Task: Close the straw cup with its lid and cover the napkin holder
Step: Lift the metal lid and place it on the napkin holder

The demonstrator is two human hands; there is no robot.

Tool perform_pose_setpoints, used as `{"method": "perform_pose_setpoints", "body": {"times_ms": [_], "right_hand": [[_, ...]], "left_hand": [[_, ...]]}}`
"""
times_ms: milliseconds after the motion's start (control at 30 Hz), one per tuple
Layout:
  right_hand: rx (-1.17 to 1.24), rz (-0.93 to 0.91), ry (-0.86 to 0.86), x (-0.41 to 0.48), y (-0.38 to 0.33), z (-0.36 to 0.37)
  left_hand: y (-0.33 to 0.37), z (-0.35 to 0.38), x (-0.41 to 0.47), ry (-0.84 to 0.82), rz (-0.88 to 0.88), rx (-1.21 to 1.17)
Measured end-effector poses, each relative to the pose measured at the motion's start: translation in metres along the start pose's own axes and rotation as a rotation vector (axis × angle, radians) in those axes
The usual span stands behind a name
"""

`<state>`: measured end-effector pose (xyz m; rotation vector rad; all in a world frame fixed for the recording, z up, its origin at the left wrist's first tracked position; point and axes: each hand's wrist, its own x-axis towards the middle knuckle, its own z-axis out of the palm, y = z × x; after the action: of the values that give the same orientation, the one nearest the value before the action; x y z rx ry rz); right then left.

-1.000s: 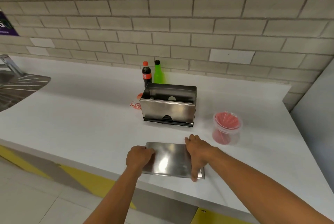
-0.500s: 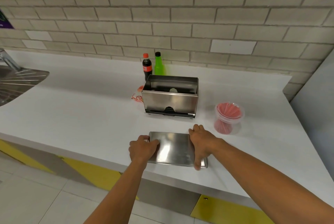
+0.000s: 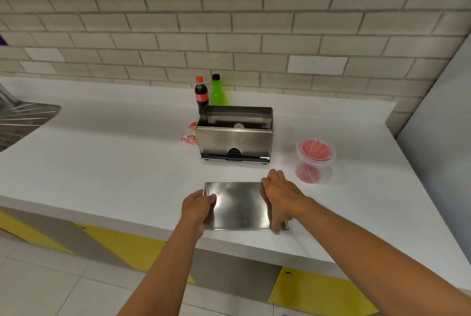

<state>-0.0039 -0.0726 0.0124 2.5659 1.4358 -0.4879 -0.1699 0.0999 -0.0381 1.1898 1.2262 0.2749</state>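
At the near counter edge, left hand (image 3: 197, 207) and right hand (image 3: 280, 194) clamp the two short ends of a flat steel cover (image 3: 238, 205), on white counter (image 3: 102, 163). Open napkin holder (image 3: 235, 134) just beyond; lidless straw cup (image 3: 316, 160) to the right. Two bottles (image 3: 210, 92) against far brick wall (image 3: 229, 22). Sink (image 3: 23, 122) far left, tiled floor (image 3: 51, 285) below.

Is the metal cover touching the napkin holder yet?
Apart. The head view shows bare white counter between the metal cover, flat near the front edge, and the open napkin holder behind it.
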Motion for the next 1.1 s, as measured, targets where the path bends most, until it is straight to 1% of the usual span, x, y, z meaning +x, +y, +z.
{"method": "perform_pose_setpoints", "body": {"times_ms": [100, 267, 333, 433, 500, 567, 800, 967, 1100], "right_hand": [[0.022, 0.005, 0.042, -0.005, -0.001, 0.002], [0.168, 0.035, 0.075, -0.013, -0.003, 0.01], [0.216, 0.013, 0.137, -0.015, -0.002, 0.014], [0.271, -0.037, 0.254, -0.016, 0.002, 0.009], [0.286, -0.071, 0.341, -0.015, 0.005, -0.005], [0.289, -0.084, 0.391, -0.012, 0.007, -0.027], [0.239, -0.065, 0.397, 0.018, 0.022, -0.102], [0.193, -0.054, 0.413, 0.058, 0.032, -0.137], [0.178, -0.034, 0.363, 0.091, 0.042, -0.157]], "left_hand": [[-0.004, -0.007, -0.002, -0.034, 0.01, -0.076], [-0.003, -0.016, -0.006, -0.105, 0.026, -0.215], [0.003, -0.02, -0.008, -0.139, 0.04, -0.248], [0.024, -0.026, -0.013, -0.157, 0.109, -0.264], [0.047, -0.029, -0.017, -0.166, 0.16, -0.282], [0.072, -0.03, -0.018, -0.163, 0.213, -0.297], [0.142, -0.021, -0.001, -0.13, 0.276, -0.328], [0.186, -0.007, 0.018, -0.05, 0.368, -0.228], [0.213, 0.004, 0.038, 0.007, 0.392, -0.148]]}}
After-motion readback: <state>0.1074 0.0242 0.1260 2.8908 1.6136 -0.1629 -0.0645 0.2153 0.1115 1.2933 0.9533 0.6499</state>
